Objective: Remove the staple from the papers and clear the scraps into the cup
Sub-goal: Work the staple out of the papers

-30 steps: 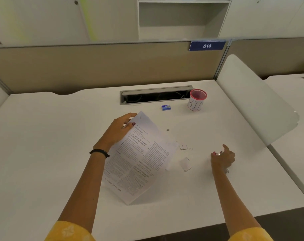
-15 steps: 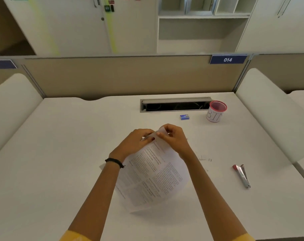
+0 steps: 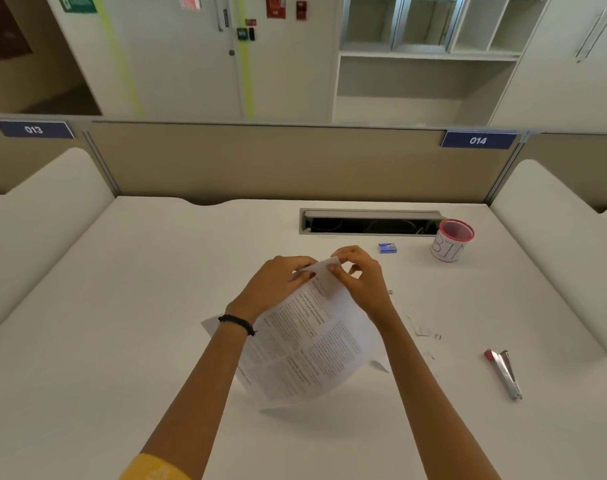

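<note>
Nearest the front edge of the table (image 3: 87,393), the papers (image 3: 309,341) were held just off the surface, their printed face up and their lower edge curling above a shadow. Off toward the right edge lay a silver tool with a red end (image 3: 503,374), gripped by nobody. Between it and the papers, a few small scraps (image 3: 420,328) sat loose on the tabletop, well apart from the cup.

Further in, both hands met at the papers' far corner. The left hand (image 3: 274,285) pinched that corner between thumb and curled fingers; the right hand (image 3: 361,282) pinched it from the other side, fingertips close to the left's. The staple itself was too small to make out, so whether it was out could not be told.

Beyond, a small blue box (image 3: 387,248) lay near the cable slot (image 3: 371,221), and the cup (image 3: 451,241) stood upright toward the far right corner.

By my reading, the corner was being worked or checked, and all the clearing of scraps remained.
</note>
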